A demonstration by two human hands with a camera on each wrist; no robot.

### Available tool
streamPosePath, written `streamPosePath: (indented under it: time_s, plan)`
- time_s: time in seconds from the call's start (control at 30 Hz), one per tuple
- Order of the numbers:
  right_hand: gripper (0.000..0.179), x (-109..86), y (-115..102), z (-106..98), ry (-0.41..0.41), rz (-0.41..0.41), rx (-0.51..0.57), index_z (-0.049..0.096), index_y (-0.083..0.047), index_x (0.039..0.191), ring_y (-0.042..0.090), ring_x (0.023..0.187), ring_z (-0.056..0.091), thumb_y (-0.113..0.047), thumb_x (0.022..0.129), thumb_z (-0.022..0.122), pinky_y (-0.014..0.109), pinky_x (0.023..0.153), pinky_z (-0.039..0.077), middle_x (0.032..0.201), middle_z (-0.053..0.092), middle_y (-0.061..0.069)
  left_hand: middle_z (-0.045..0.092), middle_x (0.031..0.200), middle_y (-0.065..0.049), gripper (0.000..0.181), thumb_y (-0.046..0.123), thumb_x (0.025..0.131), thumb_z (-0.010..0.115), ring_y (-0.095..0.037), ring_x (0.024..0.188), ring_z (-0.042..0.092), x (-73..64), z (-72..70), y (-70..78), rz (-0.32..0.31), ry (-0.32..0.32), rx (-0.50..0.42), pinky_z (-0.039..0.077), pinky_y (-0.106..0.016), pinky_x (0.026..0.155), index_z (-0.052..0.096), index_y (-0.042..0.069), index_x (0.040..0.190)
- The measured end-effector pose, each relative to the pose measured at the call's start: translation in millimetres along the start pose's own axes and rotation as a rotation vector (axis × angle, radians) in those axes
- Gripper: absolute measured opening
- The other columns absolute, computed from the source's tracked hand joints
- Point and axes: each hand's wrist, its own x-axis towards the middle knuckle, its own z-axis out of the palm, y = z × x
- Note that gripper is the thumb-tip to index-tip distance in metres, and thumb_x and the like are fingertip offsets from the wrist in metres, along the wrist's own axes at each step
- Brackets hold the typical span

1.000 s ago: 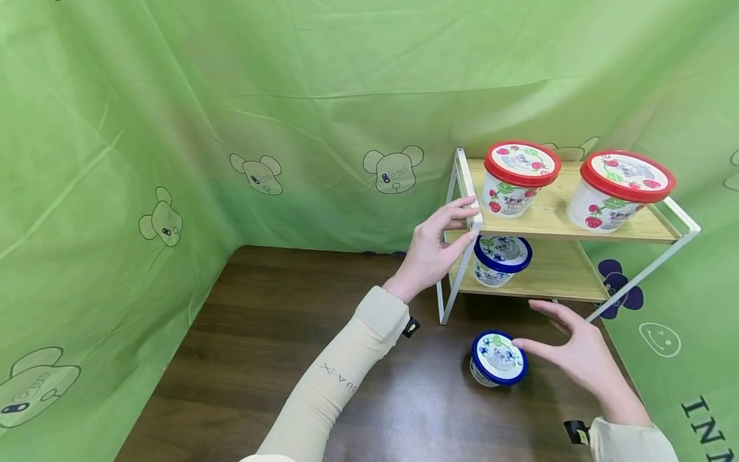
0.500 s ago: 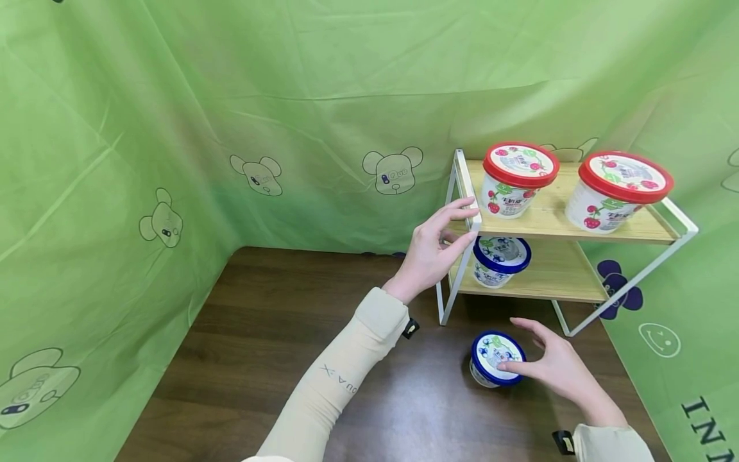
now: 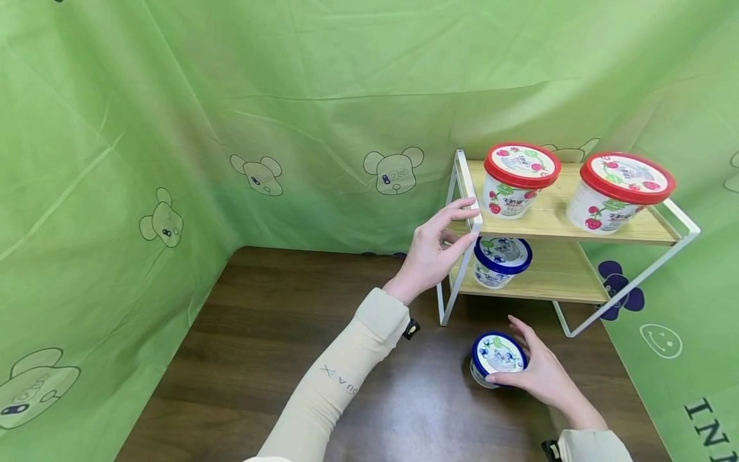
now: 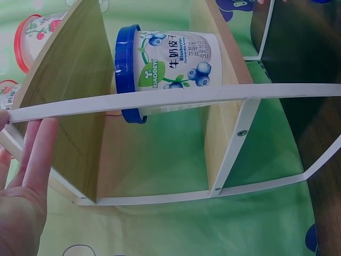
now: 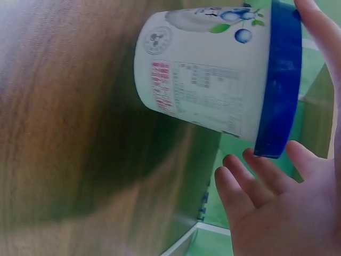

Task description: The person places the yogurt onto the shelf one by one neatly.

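My left hand [image 3: 427, 253] pinches the white metal frame of a two-tier shelf [image 3: 577, 221] at its upper left front corner, thumb and fingers on either side of the bar. My right hand [image 3: 548, 378] is spread around the right side of a blue-lidded blueberry tub [image 3: 499, 354] standing upright on the floor. Its thumb lies at the near rim of the lid. In the right wrist view the fingers [image 5: 256, 184] are extended and spread beside the blue lid [image 5: 279, 80]; a gap shows between most of them and the tub.
Two red-lidded tubs, a left one [image 3: 514, 186] and a right one [image 3: 614, 196], stand on the top board. Another blue-lidded tub [image 3: 499, 263] is on the lower board near its left end. Green cloth [image 3: 323, 128] hangs around the dark wooden surface [image 3: 277, 333].
My right hand has moved left and closer to the floor tub, its thumb now at the lid's near rim. My left hand and the shelf have stayed put.
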Motion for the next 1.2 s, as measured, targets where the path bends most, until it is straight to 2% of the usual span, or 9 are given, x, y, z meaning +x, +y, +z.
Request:
streamPosePath:
  time_s: [0.27, 0.43, 0.57, 0.8, 1.03, 1.2]
  plan:
    - [0.117, -4.3, 0, 7, -0.006, 0.036, -0.032, 0.035, -0.003, 0.152, 0.047, 0.12, 0.054, -0.04, 0.062, 0.099, 0.066, 0.091, 0.045, 0.14, 0.05, 0.029, 0.044, 0.153, 0.013, 0.035, 0.009, 0.101, 0.066, -0.006, 0.075, 0.065, 0.1, -0.2, 0.7, 0.003, -0.003, 0.009, 0.058, -0.023, 0.068, 0.061, 0.01, 0.136]
    - [0.111, -7.2, -2, 9, -0.008, 0.048, -0.056, 0.04, -0.004, 0.148, 0.043, 0.113, 0.058, -0.041, 0.061, 0.099, 0.06, 0.087, 0.048, 0.133, 0.058, 0.026, 0.044, 0.154, 0.011, 0.036, 0.009, 0.101, 0.064, -0.006, 0.074, 0.064, 0.5, 0.7, -0.2, 0.023, -0.006, 0.029, 0.057, -0.022, 0.068, 0.06, 0.009, 0.137]
    - [0.112, -6.6, -1, 10, -0.018, 0.052, -0.059, 0.04, -0.005, 0.148, 0.043, 0.112, 0.059, -0.042, 0.061, 0.099, 0.06, 0.087, 0.049, 0.132, 0.058, 0.025, 0.044, 0.154, 0.008, 0.039, 0.007, 0.101, 0.063, -0.006, 0.074, 0.064, 0.4, 1.3, -1.5, 0.051, -0.01, 0.045, 0.057, -0.021, 0.068, 0.06, 0.009, 0.14]
    - [0.115, -5.6, 1, 13, -0.026, 0.058, -0.032, 0.037, -0.004, 0.15, 0.042, 0.113, 0.059, -0.04, 0.06, 0.1, 0.06, 0.088, 0.048, 0.132, 0.058, 0.026, 0.043, 0.155, 0.005, 0.039, 0.005, 0.101, 0.063, -0.016, 0.076, 0.067, 1.1, 1.1, -2.4, 0.071, -0.018, 0.04, 0.057, -0.022, 0.068, 0.06, 0.008, 0.14]
    - [0.113, -6.9, -1, 15, -0.008, 0.044, -0.014, 0.039, -0.003, 0.148, 0.041, 0.112, 0.06, -0.035, 0.059, 0.101, 0.058, 0.087, 0.049, 0.131, 0.059, 0.025, 0.043, 0.155, 0.007, 0.039, 0.005, 0.101, 0.063, -0.01, 0.075, 0.065, 1.8, 0.5, -2.6, 0.072, -0.016, 0.044, 0.057, -0.022, 0.068, 0.06, 0.008, 0.14]
    - [0.111, -6.4, -1, 16, 0.016, 0.018, -0.022, 0.041, -0.003, 0.146, 0.038, 0.109, 0.06, -0.035, 0.058, 0.102, 0.056, 0.085, 0.049, 0.128, 0.061, 0.023, 0.043, 0.154, 0.007, 0.039, 0.005, 0.101, 0.063, -0.01, 0.074, 0.065, 1.6, 0.4, -3.0, 0.075, -0.014, 0.044, 0.057, -0.022, 0.067, 0.06, 0.008, 0.139]
